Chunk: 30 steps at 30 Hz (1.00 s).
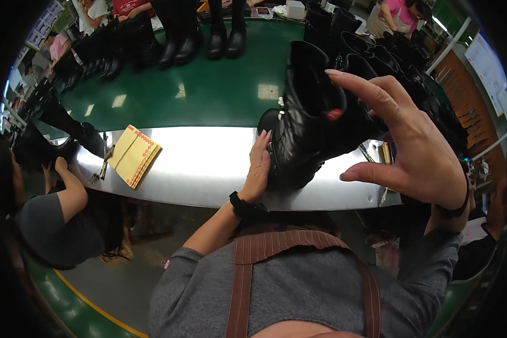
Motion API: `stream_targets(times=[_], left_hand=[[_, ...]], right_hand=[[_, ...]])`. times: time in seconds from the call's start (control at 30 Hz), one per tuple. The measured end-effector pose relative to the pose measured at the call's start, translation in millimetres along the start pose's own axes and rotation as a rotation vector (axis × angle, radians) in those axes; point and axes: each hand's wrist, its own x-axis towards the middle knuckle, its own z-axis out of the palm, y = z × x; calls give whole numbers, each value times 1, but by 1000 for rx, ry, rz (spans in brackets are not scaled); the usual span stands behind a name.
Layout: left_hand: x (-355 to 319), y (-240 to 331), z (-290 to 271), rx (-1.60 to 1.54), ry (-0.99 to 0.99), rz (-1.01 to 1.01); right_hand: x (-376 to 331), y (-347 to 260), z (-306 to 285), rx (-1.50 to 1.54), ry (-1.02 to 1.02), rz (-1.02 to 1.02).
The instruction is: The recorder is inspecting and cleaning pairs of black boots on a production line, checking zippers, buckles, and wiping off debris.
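A black ankle-high or taller boot [298,121] with metal buckles stands in front of me at the metal table edge, its opening facing up. My left hand [258,169] lies with straight fingers flat against the boot's left side, its thumb hidden. A small red spot [334,115] shows on the shaft near the top. Over the boot's right side my right hand [403,129] is spread, thumb and fingers wide apart with nothing between them. The forefinger's tip is at the boot's rim; whether it touches, I cannot tell.
A yellow pad of slips [134,156] lies left on the metal strip [208,163], beside a thin tool [105,160]. Beyond runs a green belt [208,96] with black boots [226,39]. More boots [388,59] crowd the right. A co-worker's arm [70,183] is at left.
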Motion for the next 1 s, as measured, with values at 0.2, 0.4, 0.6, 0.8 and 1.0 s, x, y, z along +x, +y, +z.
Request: stream_targets(times=[0.2,0.4,0.6,0.8,1.0], left_hand=[[-5,-13,-5,355,49,132],[-4,-18,-10,305,34,128],[-2,-14,-16,293,-12,139],[20,4,-86,-281,73,-94],[52,-7,-163,-122,615,-170]], right_hand=[[18,6,17,-57,90,124],[29,10,16,157,23,-124],[57,15,23,53,-120,-159],[109,29,17,257,111,-189],[214,113,28,313,162,84]])
